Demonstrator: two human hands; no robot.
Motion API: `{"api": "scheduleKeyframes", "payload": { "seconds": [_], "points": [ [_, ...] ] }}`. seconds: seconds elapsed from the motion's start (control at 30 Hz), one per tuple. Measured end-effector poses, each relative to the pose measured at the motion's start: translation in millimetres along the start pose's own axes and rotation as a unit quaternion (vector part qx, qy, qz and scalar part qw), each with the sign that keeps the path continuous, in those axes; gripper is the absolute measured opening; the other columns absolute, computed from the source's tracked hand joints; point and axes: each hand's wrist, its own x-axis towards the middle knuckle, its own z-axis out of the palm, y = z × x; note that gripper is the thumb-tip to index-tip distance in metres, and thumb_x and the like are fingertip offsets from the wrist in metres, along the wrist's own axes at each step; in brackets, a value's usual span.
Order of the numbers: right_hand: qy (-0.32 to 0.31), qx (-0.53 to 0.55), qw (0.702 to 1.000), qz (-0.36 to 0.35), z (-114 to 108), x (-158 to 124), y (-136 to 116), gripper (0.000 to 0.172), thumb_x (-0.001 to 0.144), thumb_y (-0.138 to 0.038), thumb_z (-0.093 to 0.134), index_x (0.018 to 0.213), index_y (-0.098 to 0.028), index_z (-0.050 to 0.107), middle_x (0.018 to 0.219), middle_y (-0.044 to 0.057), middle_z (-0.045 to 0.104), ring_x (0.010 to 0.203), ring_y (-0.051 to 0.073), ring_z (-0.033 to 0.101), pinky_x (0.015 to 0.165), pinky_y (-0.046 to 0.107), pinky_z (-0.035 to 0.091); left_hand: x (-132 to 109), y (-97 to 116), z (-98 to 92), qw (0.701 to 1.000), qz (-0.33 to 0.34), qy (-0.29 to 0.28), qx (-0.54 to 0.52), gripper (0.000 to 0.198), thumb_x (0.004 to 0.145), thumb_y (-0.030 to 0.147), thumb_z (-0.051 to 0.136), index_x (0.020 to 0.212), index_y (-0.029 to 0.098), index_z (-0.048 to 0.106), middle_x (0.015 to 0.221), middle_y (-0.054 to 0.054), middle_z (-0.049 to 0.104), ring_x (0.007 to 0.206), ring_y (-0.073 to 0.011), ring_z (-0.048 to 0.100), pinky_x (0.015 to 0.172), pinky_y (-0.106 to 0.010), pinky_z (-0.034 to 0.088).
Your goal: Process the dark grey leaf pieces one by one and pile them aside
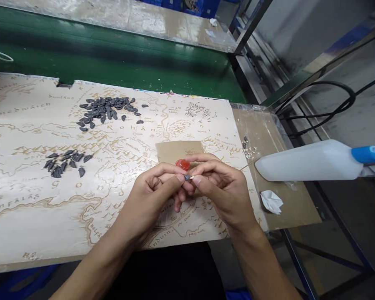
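Note:
My left hand (162,183) pinches a small dark grey piece (186,177) between thumb and index finger. Close against it, my right hand (218,179) grips a tiny pale piece (191,177) at its fingertips. Just behind the fingertips is a round red object (183,164), its lower part hidden by the hands. A square of brown card (178,151) lies on the map-printed sheet (118,183) beyond my hands. Many dark pieces form a large pile (108,109) at the back left, and a smaller pile (62,164) lies nearer on the left.
Tiny pale bits (200,110) are scattered at the back of the sheet. A white bottle with a blue top (309,161) lies at the right, near a crumpled tissue (271,202). Beyond the sheet runs a green surface (128,64); black cables (325,114) hang at right.

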Motion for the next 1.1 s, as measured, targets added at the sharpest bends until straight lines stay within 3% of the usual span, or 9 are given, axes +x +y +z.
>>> {"api": "scheduleKeyframes", "payload": {
  "seconds": [0.27, 0.57, 0.83, 1.0, 1.1],
  "points": [
    [0.008, 0.0, 1.0, -0.009, 4.0, 0.8, -2.3, 0.006, 0.095, -0.028, 0.096, 0.093, -0.026, 0.09, 0.128, 0.008, 0.079, 0.087, 0.015, 0.082, 0.072, 0.027, 0.075, -2.1, -2.5, -2.6, 1.0, 0.003, -0.004, 0.008, 0.01, 0.105, 0.03, 0.087, 0.106, 0.02, 0.085, 0.089, -0.004, 0.085, 0.066, -0.0102, 0.072, 0.059, -0.017, 0.058],
    [0.014, 0.006, 1.0, -0.005, 8.3, -3.1, -2.2, 0.011, 0.097, -0.031, 0.094, 0.092, -0.024, 0.087, 0.119, 0.007, 0.075, 0.075, 0.014, 0.078, 0.067, 0.029, 0.075, -5.3, 1.6, 4.6, 0.999, 0.039, 0.007, 0.024, 0.007, 0.103, 0.023, 0.088, 0.103, 0.017, 0.084, 0.076, -0.002, 0.081, 0.065, -0.0108, 0.072, 0.059, -0.017, 0.059],
    [0.029, -0.033, 0.999, -0.025, 6.7, -2.4, -1.2, 0.008, 0.098, -0.032, 0.092, 0.093, -0.026, 0.088, 0.118, 0.009, 0.077, 0.094, 0.02, 0.078, 0.072, 0.03, 0.075, -4.7, -0.3, 6.7, 0.998, 0.049, 0.023, 0.041, 0.011, 0.103, 0.027, 0.089, 0.102, 0.018, 0.083, 0.077, -0.003, 0.081, 0.065, -0.0133, 0.072, 0.059, -0.021, 0.06],
    [0.024, -0.029, 0.999, -0.016, 9.0, -4.0, -3.2, 0.007, 0.098, -0.032, 0.093, 0.095, -0.026, 0.089, 0.122, 0.008, 0.078, 0.085, 0.017, 0.08, 0.068, 0.029, 0.074, -6.0, -2.0, 8.1, 0.997, 0.048, 0.023, 0.054, 0.013, 0.105, 0.031, 0.087, 0.104, 0.02, 0.082, 0.079, -0.003, 0.081, 0.067, -0.0139, 0.072, 0.061, -0.023, 0.059],
    [0.037, -0.055, 0.997, -0.034, 2.8, -0.2, -11.5, 0.004, 0.098, -0.029, 0.091, 0.099, -0.025, 0.09, 0.122, 0.008, 0.081, 0.08, 0.017, 0.082, 0.07, 0.032, 0.075, -8.9, 4.3, 1.3, 0.991, 0.054, 0.037, 0.114, 0.016, 0.106, 0.037, 0.085, 0.114, 0.022, 0.083, 0.084, -0.003, 0.082, 0.071, -0.0162, 0.075, 0.062, -0.025, 0.058]
  ]
}}
